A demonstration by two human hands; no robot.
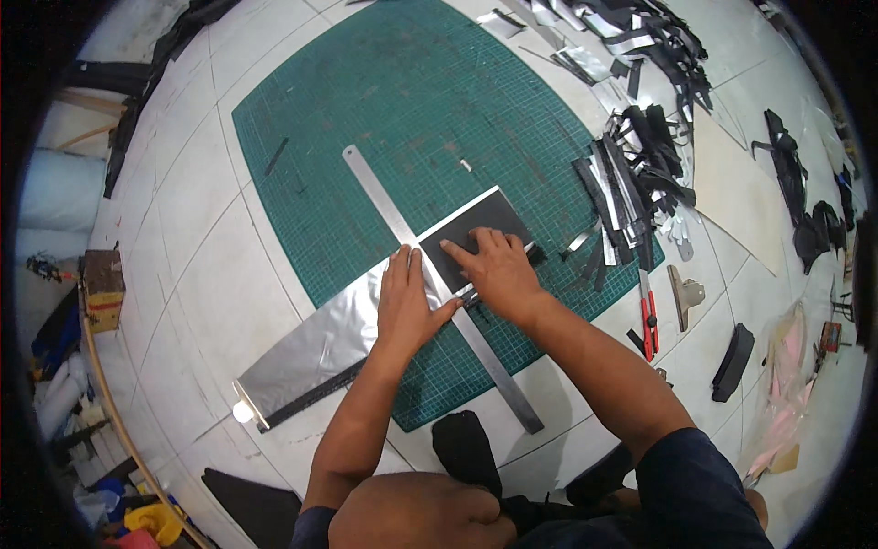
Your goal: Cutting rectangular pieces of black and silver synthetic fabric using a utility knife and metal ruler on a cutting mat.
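Presses steel ruler (487, 357) flat on green cutting mat (393, 91) with left hand (405, 302), fingers together, thumb out; rests right hand (501, 273), fingers spread, on black panel (497, 212) beside it. Slants ruler from ahead-left of left hand to near-right. Covers silver sheet's (325, 339) end, hiding any join. Has, apparently, pink material (788, 352) in clear bag (777, 416) well right of right hand.
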